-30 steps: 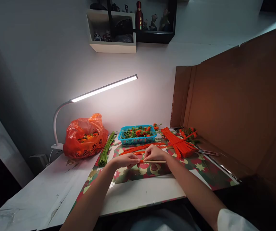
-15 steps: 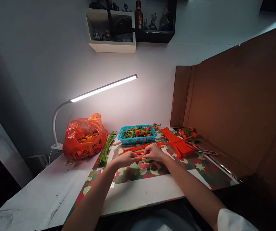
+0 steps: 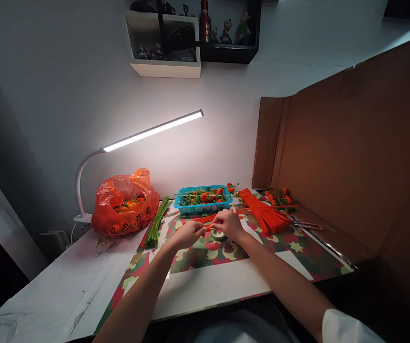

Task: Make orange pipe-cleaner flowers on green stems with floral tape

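Both my hands are close together over the patterned mat. My left hand [image 3: 189, 234] pinches an orange pipe cleaner [image 3: 209, 228] between thumb and fingertips. Closed on the same piece, my right hand [image 3: 229, 224] sits just to the right; a strand of orange runs out past its raised fingers. A roll of green tape [image 3: 218, 234] lies on the mat under my right fingers. Behind the hands lie loose orange pipe cleaners [image 3: 205, 219]. To the right is a large bundle of orange pipe cleaners [image 3: 267, 216]. The exact shape between my fingertips is too small to make out.
A blue basket [image 3: 202, 208] with orange flowers stands at the back. Green pipe cleaners [image 3: 158, 223] and an orange plastic bag [image 3: 124, 205] are left. More orange flowers [image 3: 280, 195] and scissors [image 3: 310, 225] lie right, beside a cardboard wall [image 3: 351, 152]. A lamp [image 3: 155, 131] shines above.
My right hand has shifted slightly right and its fingers have lifted and changed their grip. The green tape roll beneath it now shows more clearly. My left hand has barely moved.
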Demonstrator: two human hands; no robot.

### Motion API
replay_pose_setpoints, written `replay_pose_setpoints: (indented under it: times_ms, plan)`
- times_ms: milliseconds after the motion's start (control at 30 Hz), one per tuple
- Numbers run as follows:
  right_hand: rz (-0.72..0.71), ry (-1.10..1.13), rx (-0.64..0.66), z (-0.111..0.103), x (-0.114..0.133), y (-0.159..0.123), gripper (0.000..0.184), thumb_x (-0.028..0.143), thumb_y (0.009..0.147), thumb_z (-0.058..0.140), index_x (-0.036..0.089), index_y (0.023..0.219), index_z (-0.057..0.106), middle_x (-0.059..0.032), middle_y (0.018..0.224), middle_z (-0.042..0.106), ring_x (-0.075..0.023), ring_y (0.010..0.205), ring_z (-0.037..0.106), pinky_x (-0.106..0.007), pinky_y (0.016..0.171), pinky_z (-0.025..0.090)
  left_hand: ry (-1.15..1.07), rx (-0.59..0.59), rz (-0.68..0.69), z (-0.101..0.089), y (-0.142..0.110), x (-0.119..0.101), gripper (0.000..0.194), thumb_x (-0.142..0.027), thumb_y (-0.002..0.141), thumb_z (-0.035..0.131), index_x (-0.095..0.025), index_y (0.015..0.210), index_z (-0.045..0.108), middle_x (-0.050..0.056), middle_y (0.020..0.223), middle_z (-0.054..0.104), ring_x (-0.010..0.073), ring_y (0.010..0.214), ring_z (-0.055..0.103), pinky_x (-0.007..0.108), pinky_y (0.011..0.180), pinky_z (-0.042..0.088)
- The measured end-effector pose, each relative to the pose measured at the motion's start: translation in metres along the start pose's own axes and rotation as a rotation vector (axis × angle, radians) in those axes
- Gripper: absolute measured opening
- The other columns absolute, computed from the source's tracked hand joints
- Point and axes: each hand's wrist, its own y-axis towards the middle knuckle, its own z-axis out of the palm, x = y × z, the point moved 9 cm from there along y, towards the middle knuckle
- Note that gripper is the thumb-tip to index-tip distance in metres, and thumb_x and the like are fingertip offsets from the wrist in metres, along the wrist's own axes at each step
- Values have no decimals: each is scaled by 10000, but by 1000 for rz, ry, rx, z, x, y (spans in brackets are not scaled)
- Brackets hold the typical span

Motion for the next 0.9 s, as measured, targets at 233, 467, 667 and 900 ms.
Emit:
replay_pose_setpoints:
  times_ms: [233, 467, 667, 900]
  plan:
    - [-57, -118, -144, -15, 16, -1, 263, 340, 868, 554, 193, 671, 648, -9, 676, 654, -138, 696, 508, -331, 751, 190, 123, -227, -60, -13, -1, -11, 327, -345, 820, 471, -190, 533, 459, 3, 521, 477, 133, 495, 368, 244, 510, 183]
    - [38, 97, -284, -25, 14, 0, 258, 347, 843, 556, 183, 678, 667, -9, 607, 609, -136, 642, 516, -313, 737, 283, -107, -495, -38, -23, -4, -13, 338, -414, 836, 411, -198, 576, 394, -29, 541, 393, 124, 522, 353, 232, 523, 229]
    - [239, 846, -139, -2, -9, 8, 284, 454, 703, 656, 170, 680, 656, -18, 663, 612, -146, 637, 540, -269, 618, 398, -835, -316, -19, 0, 4, -12, 447, -601, 719, 545, -202, 633, 364, -94, 513, 200, 65, 441, 168, 210, 446, 167]
    - [292, 999, 314, 15, -6, 1, 343, 471, 562, 758, 152, 644, 661, -6, 635, 599, -110, 601, 514, -235, 588, 395, -870, 147, 31, 17, -4, -23, 422, -541, 746, 598, -156, 669, 442, -97, 527, 216, 42, 457, 150, 207, 454, 136]
